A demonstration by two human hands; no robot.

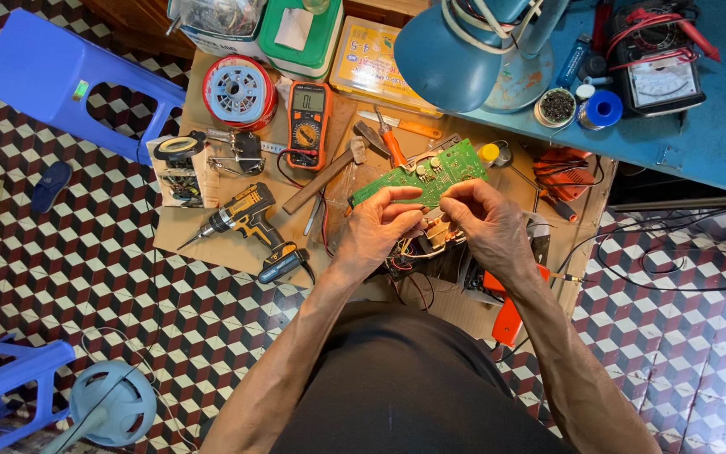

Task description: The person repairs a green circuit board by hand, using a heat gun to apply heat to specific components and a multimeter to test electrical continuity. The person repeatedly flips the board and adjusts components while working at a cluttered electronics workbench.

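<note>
A green circuit board [443, 168] with small parts and loose wires is held up over a brown board [212, 231] on the floor. My left hand [376, 227] pinches the green board's near left edge between thumb and fingers. My right hand [489, 223] grips its near right side, fingertips on a small part at the board's underside. Thin wires [413, 252] hang from the board between my two hands. My knees and dark shorts fill the bottom of the view.
On the brown board lie a cordless drill [249, 223], a hammer [325, 176], an orange multimeter [308, 124], orange pliers [392, 143] and a red wire spool [239, 92]. A blue lamp [455, 59] and analogue meter [657, 80] stand on a blue bench. Blue stools [60, 80] stand left.
</note>
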